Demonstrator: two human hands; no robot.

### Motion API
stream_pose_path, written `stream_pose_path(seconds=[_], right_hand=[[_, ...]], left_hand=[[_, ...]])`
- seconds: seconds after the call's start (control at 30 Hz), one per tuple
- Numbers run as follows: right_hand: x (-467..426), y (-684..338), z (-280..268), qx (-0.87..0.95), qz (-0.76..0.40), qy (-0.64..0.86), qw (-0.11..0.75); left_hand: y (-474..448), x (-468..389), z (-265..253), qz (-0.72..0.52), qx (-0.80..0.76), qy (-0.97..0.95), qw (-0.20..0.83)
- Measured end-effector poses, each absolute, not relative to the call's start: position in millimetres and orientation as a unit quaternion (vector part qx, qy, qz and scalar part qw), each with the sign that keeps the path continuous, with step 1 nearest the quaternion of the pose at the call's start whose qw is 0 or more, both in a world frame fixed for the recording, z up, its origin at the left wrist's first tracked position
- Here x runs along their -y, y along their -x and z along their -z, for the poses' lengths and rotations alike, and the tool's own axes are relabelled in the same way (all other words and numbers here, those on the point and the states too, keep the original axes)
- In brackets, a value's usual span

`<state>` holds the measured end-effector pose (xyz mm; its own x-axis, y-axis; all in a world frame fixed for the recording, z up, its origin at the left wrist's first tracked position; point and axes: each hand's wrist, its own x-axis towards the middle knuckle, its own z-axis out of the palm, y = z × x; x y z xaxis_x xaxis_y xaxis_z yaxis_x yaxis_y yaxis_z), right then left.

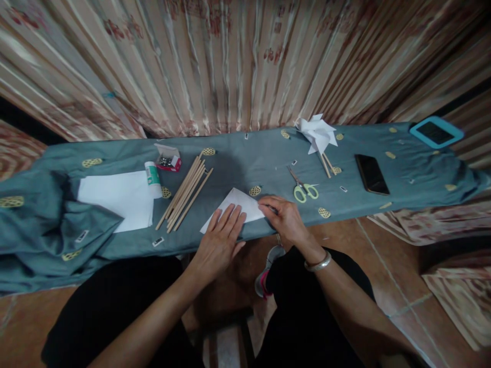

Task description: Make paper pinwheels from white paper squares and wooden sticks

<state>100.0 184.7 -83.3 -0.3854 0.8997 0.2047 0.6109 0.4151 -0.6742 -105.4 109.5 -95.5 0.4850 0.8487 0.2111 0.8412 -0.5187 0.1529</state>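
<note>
A white sheet of paper (238,198), folded to a triangle, lies near the front edge of the cloth-covered table (264,153). My left hand (222,235) rests flat on its left part, fingers stretched out. At the right corner, my right hand (284,215) pinches the paper between thumb and forefinger; a silver bangle (319,261) is on that wrist. Green-handled scissors (303,188) lie with blades slightly apart, just beyond my right hand. To the left of the folded paper, several thin wooden sticks (187,191) lie in a loose bundle.
A stack of white paper (115,199) lies at left with a glue stick (153,180) on its edge. Behind is a small open box (168,159) of metal pieces. White paper pinwheels (316,134) on sticks, a phone (371,174) and a blue-framed tablet (436,132) lie at right.
</note>
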Motion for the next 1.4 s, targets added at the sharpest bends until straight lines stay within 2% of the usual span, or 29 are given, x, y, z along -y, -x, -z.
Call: stream_pose_path(seconds=[0.93,1.07,1.27,1.4], right_hand=[[-189,-97,88,0.816,-0.19,0.475,0.269],[-188,-97,88,0.831,-0.155,0.469,0.255],[-178,-88,84,0.856,-0.034,0.47,0.213],[-165,-69,86,0.861,-0.014,0.467,0.202]], left_hand=[[108,-116,96,-0.102,-0.499,-0.86,0.03],[108,-117,97,-0.1,-0.496,-0.862,0.035],[108,-117,102,-0.104,-0.494,-0.863,0.023],[107,-116,104,-0.104,-0.491,-0.865,0.009]])
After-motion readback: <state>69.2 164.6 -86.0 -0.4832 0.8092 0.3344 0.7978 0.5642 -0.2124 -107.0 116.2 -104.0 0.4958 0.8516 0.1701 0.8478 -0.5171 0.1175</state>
